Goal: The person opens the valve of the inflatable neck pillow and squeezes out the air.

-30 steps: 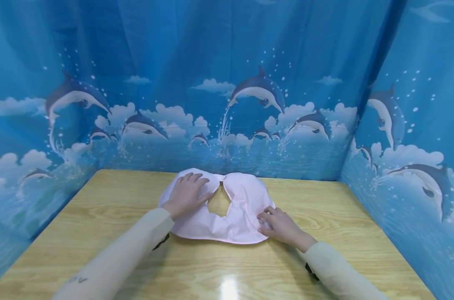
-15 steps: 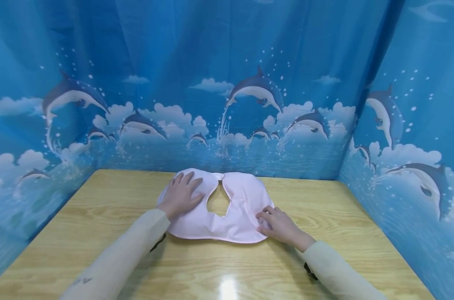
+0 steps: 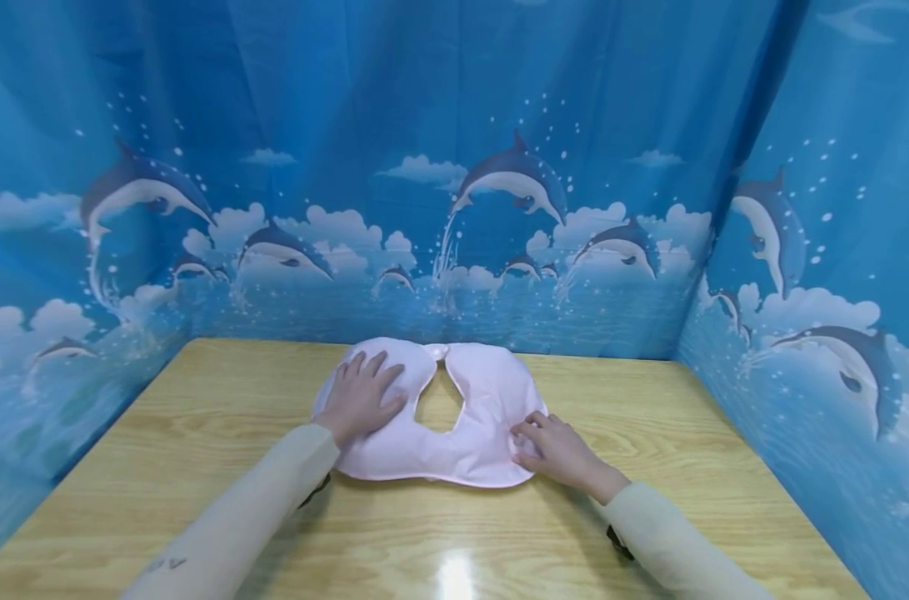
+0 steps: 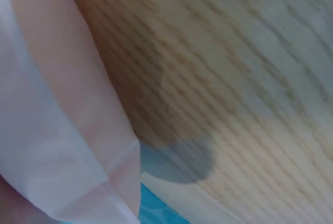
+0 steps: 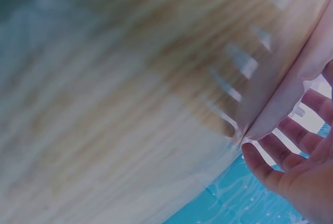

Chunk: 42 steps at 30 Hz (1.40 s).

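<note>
A pale pink U-shaped inflatable neck pillow (image 3: pixel 439 458) lies on the wooden table, its two lobes meeting at the far side around a central gap. My left hand (image 3: pixel 362 396) rests flat with spread fingers on the pillow's left lobe. At the right side, my right hand (image 3: pixel 559 450) touches the pillow with relaxed, slightly bent fingers. The right wrist view shows these fingers (image 5: pixel 299 153) apart from one another, near a small clear valve (image 5: pixel 298 111) on the pillow. In the left wrist view, the pillow's seamed edge (image 4: pixel 57 104) fills the left side and hides most of the hand.
The wood-grain table (image 3: pixel 634 417) extends around the pillow on all sides. Blue curtains (image 3: pixel 364 125) printed with dolphins and clouds stand behind it and along both sides.
My left hand has slid a little to the left on the lobe, and its fingers have spread. The right hand stays at the pillow's right side.
</note>
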### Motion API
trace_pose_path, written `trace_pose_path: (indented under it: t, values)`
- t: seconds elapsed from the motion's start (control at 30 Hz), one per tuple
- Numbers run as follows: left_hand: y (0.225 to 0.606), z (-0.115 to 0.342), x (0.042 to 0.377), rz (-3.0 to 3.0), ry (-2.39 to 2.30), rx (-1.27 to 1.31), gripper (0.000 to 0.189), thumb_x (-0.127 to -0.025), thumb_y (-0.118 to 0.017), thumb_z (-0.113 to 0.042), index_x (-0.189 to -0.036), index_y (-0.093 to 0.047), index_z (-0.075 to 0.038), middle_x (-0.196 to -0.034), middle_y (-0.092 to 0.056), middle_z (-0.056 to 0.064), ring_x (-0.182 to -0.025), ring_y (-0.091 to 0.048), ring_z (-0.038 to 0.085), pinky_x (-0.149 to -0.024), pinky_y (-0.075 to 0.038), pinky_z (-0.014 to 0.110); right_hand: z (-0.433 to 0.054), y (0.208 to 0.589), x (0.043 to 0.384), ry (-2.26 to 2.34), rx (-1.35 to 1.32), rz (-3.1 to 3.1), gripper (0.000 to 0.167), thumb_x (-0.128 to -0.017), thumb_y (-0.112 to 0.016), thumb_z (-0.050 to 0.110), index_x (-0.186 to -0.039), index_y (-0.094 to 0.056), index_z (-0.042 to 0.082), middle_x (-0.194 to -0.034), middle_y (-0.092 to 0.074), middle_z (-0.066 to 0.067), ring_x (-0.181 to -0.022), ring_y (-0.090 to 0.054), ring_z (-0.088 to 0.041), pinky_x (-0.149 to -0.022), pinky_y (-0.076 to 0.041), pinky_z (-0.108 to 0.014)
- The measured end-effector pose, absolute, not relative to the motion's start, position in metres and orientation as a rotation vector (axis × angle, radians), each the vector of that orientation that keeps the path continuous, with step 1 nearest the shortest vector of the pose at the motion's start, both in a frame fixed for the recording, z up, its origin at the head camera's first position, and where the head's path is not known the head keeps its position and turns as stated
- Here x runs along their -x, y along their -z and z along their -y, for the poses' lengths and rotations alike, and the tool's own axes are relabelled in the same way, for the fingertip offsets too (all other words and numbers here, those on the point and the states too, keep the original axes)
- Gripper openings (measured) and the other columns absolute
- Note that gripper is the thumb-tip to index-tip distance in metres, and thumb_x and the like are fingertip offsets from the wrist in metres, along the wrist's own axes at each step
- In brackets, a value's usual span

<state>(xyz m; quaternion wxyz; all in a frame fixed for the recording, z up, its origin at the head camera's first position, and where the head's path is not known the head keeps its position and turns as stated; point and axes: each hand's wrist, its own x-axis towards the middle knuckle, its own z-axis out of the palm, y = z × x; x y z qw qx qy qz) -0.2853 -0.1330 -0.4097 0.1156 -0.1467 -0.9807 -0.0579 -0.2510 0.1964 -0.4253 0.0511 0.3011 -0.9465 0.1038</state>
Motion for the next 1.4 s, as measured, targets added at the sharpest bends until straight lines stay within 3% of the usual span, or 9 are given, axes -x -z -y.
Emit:
trace_pose_path:
  t: [1.4]
  values:
    - [0.423, 0.131, 0.282, 2.836, 0.180, 0.456, 0.053, -0.086, -0.052, -0.051, -0.130, -0.051, -0.021, -0.140, -0.041, 0.015, -0.128, -0.032, 0.043, -0.103, -0.024, 0.062, -0.195, 0.425, 0.250, -0.317, -0.925, 2.864, 0.035, -0.081, -0.067, 0.029, -0.111, -0.063, 0.012, -0.102, -0.055, -0.005, -0.081, -0.049, -0.017, -0.068, -0.044, -0.034]
